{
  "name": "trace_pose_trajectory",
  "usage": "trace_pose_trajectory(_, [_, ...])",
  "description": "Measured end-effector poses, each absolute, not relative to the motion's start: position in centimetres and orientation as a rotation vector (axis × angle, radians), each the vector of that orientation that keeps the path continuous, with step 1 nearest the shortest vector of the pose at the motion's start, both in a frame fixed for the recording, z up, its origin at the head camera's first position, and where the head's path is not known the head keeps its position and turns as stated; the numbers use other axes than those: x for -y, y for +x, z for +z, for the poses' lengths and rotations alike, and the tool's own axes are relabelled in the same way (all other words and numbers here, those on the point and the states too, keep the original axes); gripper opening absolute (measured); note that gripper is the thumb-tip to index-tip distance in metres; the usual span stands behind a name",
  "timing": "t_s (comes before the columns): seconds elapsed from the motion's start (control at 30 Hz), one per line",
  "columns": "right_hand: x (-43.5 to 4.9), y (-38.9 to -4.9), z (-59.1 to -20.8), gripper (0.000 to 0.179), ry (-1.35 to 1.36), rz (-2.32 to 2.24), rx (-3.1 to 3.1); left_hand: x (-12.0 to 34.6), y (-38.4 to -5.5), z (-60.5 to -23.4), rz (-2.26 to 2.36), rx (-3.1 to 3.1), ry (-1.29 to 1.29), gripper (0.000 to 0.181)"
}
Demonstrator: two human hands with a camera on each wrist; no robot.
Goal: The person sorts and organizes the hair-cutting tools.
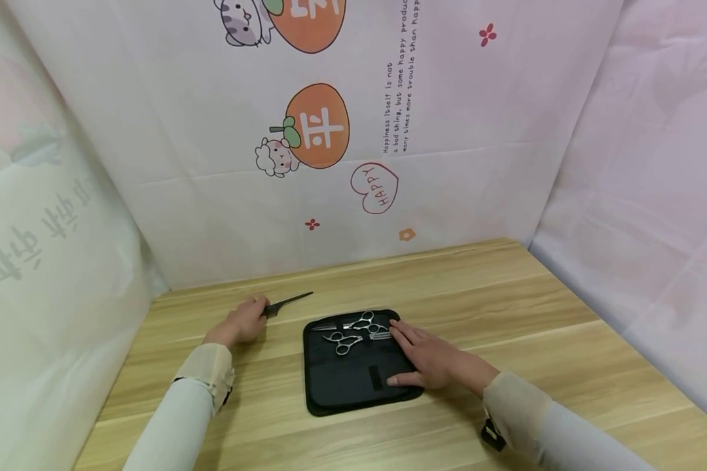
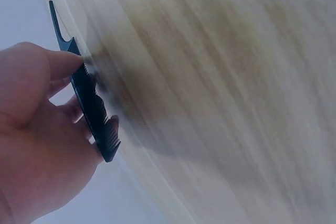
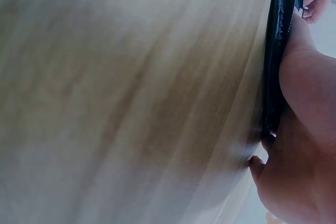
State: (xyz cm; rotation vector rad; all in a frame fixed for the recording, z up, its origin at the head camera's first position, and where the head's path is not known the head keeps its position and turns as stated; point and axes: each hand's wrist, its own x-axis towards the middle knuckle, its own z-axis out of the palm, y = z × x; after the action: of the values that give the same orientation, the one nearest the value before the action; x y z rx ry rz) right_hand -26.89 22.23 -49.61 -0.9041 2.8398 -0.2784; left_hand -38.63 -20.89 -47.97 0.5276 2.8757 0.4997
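A black rat-tail comb [image 1: 273,309] is pinched between the thumb and fingers of my left hand [image 1: 248,318], over the left part of the table. In the left wrist view the comb's [image 2: 90,100] teeth face the tabletop and its thin tail points away from the hand. My right hand [image 1: 433,358] rests on the right edge of a black zip case [image 1: 344,379], thumb and fingers spread apart. Silver scissors [image 1: 343,343] lie on the case, with a second pair [image 1: 365,321] tucked in near its far edge. A small metal clip-like piece [image 1: 380,336] sits beside the right fingertips.
The wooden table [image 1: 259,418] reaches back to a white printed cloth [image 1: 212,216] hanging behind it. More cloth hangs at the left [image 1: 47,294] and right [image 1: 636,196]. A small black device [image 1: 493,434] is strapped at the right wrist.
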Motion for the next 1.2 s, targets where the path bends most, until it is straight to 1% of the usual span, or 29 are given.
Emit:
trace_pose_trajectory(0.33, [-22.3, -27.0, -49.8, 0.112, -0.884, -0.25, -2.838, 20.6, -37.7, -47.2, 0.527, -2.828, 0.549, 0.04])
trace_pose_trajectory(0.67, [-22.3, -27.1, -49.9, 0.112, -0.914, -0.255, -2.853, 20.5, -36.3, -46.2, 0.494, -2.87, 0.666, 0.045])
trace_pose_trajectory(0.83, [-22.3, -26.9, -50.1, 0.112, -0.906, -0.264, -2.856, 20.0, -35.7, -45.5, 0.495, -2.871, 0.66, 0.046])
trace_pose_trajectory(1.2, [-22.1, -26.3, -49.2, 0.11, -0.943, -0.286, -2.859, 20.0, -35.7, -45.8, 0.55, -2.873, 0.693, 0.047])
